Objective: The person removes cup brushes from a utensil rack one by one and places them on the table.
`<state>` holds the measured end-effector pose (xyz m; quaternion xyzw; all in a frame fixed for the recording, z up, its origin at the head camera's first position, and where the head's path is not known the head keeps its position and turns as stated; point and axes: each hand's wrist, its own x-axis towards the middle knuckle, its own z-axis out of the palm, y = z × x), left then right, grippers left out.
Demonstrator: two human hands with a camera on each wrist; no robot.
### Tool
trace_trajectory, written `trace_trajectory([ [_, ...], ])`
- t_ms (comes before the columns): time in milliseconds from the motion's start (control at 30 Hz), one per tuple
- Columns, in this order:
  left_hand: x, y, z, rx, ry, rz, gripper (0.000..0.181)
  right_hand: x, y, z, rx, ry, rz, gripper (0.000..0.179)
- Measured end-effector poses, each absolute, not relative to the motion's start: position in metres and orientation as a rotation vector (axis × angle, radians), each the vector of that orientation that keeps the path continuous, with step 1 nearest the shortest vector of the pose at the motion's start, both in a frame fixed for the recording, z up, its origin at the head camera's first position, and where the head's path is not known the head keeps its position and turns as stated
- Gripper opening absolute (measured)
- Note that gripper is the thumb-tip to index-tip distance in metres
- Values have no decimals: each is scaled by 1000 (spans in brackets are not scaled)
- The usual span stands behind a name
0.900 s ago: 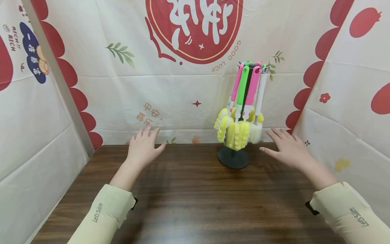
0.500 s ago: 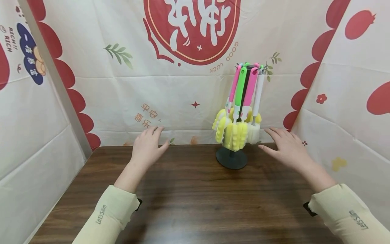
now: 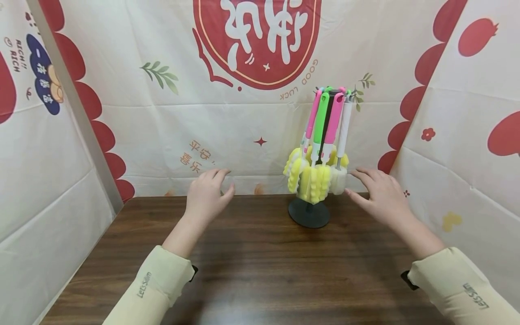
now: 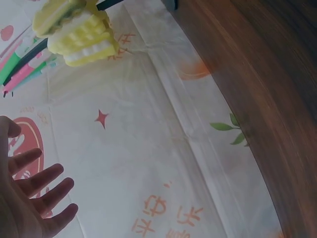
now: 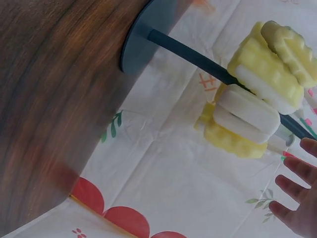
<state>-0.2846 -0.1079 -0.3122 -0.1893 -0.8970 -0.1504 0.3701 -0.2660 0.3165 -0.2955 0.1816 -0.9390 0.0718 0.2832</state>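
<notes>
Several sponge brushes (image 3: 319, 178) with yellow and white heads hang from a dark stand whose round base (image 3: 308, 214) rests on the table. Their handles are pink, green and white. My right hand (image 3: 379, 194) hovers just right of the white sponge head (image 3: 338, 180), its fingers spread and nothing held. In the right wrist view the right fingers (image 5: 292, 188) stay apart from the sponges. To the left of the stand, over the table's back part, my left hand (image 3: 208, 192) is empty with fingers loosely extended; the left wrist view shows those fingers (image 4: 44, 186) spread.
A dark brown wooden table (image 3: 260, 271) reaches back to a white printed cloth (image 3: 243, 122) hung as a wall. More cloth walls rise along the left (image 3: 48, 180) and right (image 3: 467, 171) sides.
My left hand has moved right toward the stand. The right hand has shifted only slightly, ending a little closer to the white sponge head. The brushes and stand remain in place.
</notes>
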Motion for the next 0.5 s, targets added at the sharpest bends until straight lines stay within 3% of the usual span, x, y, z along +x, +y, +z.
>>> trace_trajectory([
  [500, -286, -80, -307, -571, -2214, -455, 27, -263, 303, -283, 565, -2322, 254, 47],
])
